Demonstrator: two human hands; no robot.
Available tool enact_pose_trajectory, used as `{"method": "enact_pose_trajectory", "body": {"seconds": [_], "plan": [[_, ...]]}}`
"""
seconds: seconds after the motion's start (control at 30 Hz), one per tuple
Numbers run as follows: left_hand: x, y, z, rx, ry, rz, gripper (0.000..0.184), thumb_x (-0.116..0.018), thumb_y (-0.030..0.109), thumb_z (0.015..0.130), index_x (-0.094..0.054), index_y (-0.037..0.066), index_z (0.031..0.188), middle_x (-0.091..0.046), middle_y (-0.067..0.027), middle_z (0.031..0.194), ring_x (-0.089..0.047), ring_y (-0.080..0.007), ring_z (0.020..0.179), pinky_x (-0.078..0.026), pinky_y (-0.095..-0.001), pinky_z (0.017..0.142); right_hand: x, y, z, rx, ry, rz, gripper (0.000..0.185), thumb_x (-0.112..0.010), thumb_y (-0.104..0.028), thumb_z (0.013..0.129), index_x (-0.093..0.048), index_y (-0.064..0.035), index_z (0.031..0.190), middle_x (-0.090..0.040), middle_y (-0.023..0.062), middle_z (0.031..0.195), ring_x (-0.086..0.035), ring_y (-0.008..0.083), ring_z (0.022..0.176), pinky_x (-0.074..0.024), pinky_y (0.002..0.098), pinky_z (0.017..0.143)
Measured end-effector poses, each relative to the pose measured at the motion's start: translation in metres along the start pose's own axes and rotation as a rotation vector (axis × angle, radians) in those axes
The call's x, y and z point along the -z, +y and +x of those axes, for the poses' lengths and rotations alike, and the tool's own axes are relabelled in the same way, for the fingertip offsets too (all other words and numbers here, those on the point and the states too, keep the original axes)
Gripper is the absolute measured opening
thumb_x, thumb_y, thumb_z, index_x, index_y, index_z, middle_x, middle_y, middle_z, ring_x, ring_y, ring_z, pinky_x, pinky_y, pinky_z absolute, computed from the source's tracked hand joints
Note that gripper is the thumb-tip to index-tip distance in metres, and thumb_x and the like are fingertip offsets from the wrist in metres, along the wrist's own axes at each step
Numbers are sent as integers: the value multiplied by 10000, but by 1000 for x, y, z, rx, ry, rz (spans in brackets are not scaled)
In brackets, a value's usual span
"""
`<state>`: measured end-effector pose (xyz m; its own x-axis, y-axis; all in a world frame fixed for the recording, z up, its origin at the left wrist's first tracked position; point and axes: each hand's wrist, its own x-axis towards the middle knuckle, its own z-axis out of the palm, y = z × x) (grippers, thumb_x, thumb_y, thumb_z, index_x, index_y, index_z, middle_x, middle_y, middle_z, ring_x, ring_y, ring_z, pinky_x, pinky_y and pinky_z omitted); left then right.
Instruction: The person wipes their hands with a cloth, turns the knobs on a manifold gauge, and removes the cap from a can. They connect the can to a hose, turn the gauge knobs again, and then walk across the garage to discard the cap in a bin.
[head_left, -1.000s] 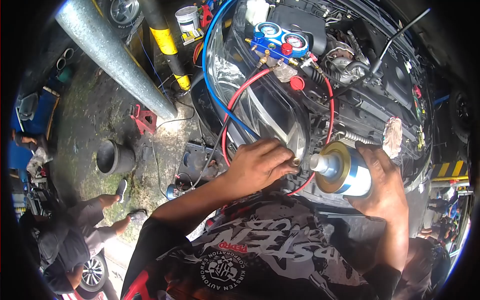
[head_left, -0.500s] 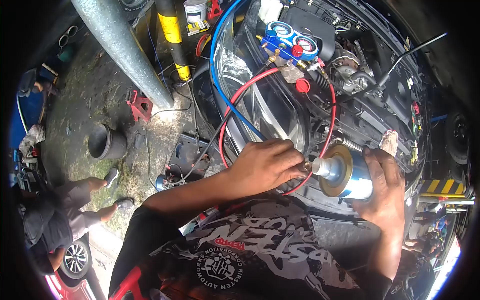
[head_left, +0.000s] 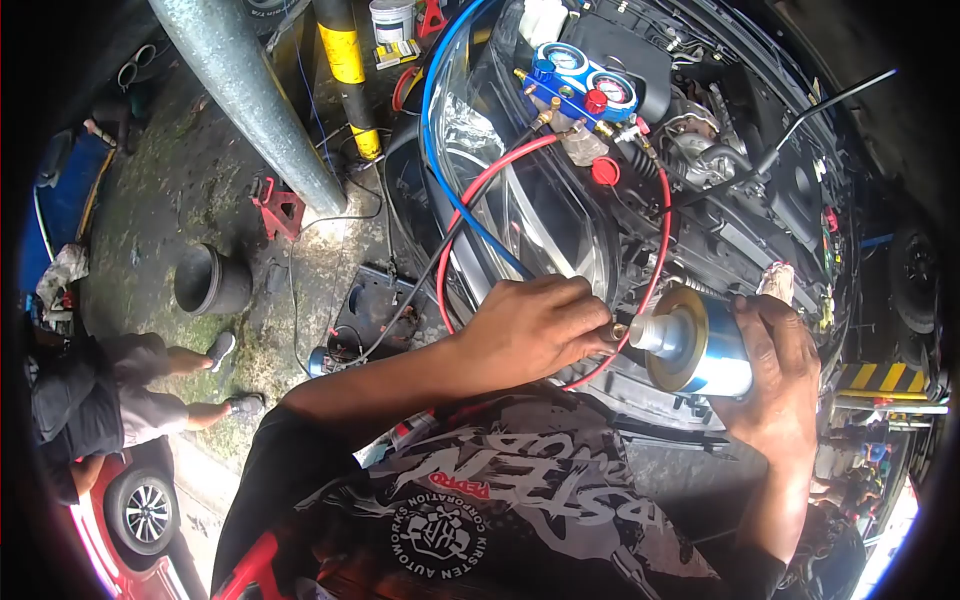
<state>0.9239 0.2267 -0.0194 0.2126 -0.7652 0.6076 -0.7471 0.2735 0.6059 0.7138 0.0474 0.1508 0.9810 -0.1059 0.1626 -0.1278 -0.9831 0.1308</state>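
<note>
My left hand (head_left: 540, 325) is closed, fingertips pinching a small brass fitting (head_left: 618, 331) close to the threaded neck of a can. My right hand (head_left: 775, 375) wraps round this blue and silver metal can (head_left: 715, 345), tilted so that its neck points left. Behind them a blue manifold with two round gauges (head_left: 588, 85) rests on the engine bay. A red hose (head_left: 667, 215) and a blue hose (head_left: 428, 130) loop down from it, the blue one passing behind my left hand.
The open engine bay (head_left: 740, 210) and headlight lie ahead. On the floor at left are a black bucket (head_left: 213, 281), a red jack stand (head_left: 278, 210), a metal pole (head_left: 250, 100) and a yellow-black post (head_left: 345, 70). Another person (head_left: 110, 400) is at the far left.
The view has shifted a little. The can and my left hand's fitting have come nearer each other than a second ago, and the can has since moved slightly right. The person at left has shifted.
</note>
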Motion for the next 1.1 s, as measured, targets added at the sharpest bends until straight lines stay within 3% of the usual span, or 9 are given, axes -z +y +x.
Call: {"method": "enact_pose_trajectory", "body": {"seconds": [0.13, 1.1], "plan": [[1, 3, 3, 0, 31, 3, 311, -841, 312, 841, -668, 90, 974, -608, -48, 825, -660, -253, 696, -520, -390, 559, 3, -1, 1, 1, -12, -35, 992, -883, -98, 462, -604, -114, 1414, -613, 157, 1231, -642, 365, 1110, -554, 498, 921], [-1, 3, 7, -26, 70, 16, 289, -835, 299, 837, -664, 108, 971, -563, -22, 784, -637, -211, 650, -490, -385, 532, 17, -1, 10, 68, -45, -107, 1055, -891, -78, 402, -615, -157, 1418, -594, 167, 1279, -632, 354, 1106, -537, 499, 900]]}}
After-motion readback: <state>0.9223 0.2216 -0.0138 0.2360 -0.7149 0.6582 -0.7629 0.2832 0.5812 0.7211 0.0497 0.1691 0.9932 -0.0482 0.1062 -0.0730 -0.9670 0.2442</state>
